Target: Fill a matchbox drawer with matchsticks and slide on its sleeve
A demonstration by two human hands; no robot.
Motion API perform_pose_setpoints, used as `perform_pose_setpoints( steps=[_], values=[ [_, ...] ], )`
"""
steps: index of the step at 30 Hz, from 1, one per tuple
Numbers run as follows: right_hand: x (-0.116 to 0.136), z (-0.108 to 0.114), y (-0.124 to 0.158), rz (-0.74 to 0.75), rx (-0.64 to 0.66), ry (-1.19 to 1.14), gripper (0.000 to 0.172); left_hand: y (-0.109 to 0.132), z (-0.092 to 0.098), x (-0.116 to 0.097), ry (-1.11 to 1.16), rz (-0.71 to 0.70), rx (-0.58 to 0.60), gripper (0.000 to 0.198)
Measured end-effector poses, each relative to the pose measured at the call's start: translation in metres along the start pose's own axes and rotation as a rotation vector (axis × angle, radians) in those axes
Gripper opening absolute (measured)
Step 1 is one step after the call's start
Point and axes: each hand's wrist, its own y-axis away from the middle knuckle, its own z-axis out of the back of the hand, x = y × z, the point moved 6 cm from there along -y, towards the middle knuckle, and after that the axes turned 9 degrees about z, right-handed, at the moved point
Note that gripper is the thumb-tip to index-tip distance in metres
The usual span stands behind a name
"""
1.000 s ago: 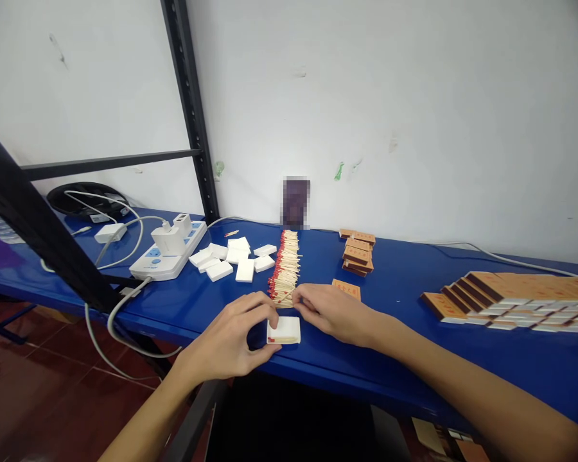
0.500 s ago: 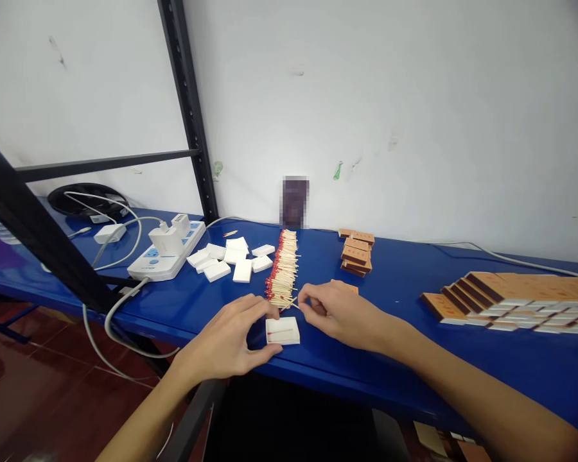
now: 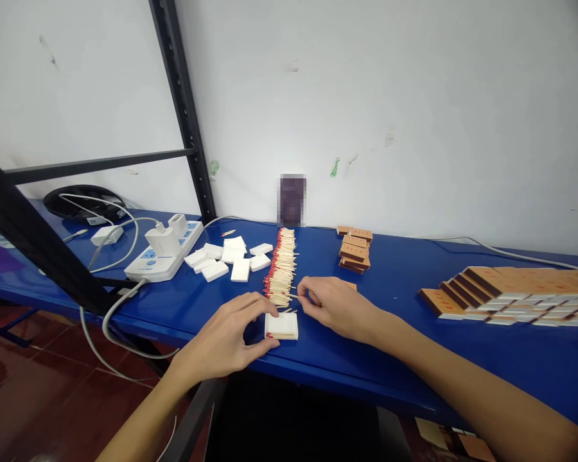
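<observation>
In the head view, the left hand (image 3: 234,330) is partly curled, with index finger and thumb spanning the left end of an open white tray (image 3: 283,324); the index fingertip bears on the far edge and the thumb on the near edge, gripping the tray between them. The tray lies flat near the front edge of the blue table (image 3: 390,346) and contains a few matches along its near wall, red heads toward the left. The right hand (image 3: 332,308) is nearly closed, thumb and index finger pinched on the plain end of a single match (image 3: 293,296), to the right of the near end of the match row (image 3: 282,266). The row extends back from just behind the tray, most heads facing left. To the left of the row lies a cluster of white trays (image 3: 241,270); beyond these is a power strip (image 3: 158,266) with plugs fitted. To the right of the row stands a small stack of orange matchboxes (image 3: 354,250). Farther right is a large, stepped matchbox stack (image 3: 525,289). One orange box (image 3: 352,286) is mostly hidden behind the right hand.
</observation>
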Motion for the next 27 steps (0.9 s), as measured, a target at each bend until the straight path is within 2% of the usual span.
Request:
perform_pose_setpoints(
  steps=[3,6,8,14,18,27],
  values=[
    [0.012,0.011,0.002,0.103,-0.089,-0.042,0.007,-0.001,-0.001,0.005,-0.026,0.064,0.000,0.029],
    [0.030,0.010,0.005,0.232,-0.057,-0.111,0.007,-0.001,-0.002,0.008,-0.031,0.099,-0.002,0.030],
    [0.037,0.007,0.005,0.263,-0.024,-0.141,0.006,-0.001,-0.002,0.007,-0.029,0.085,-0.008,0.030],
    [0.022,0.009,0.002,0.127,-0.067,-0.106,0.007,0.001,-0.001,-0.001,-0.025,-0.007,0.041,0.024],
    [0.014,-0.001,0.002,0.149,0.063,-0.082,0.005,0.003,0.001,-0.003,0.009,-0.028,0.038,0.025],
    [0.013,-0.009,0.003,0.182,0.122,-0.080,0.012,0.003,0.000,-0.003,0.028,-0.035,0.050,0.024]
  ],
)
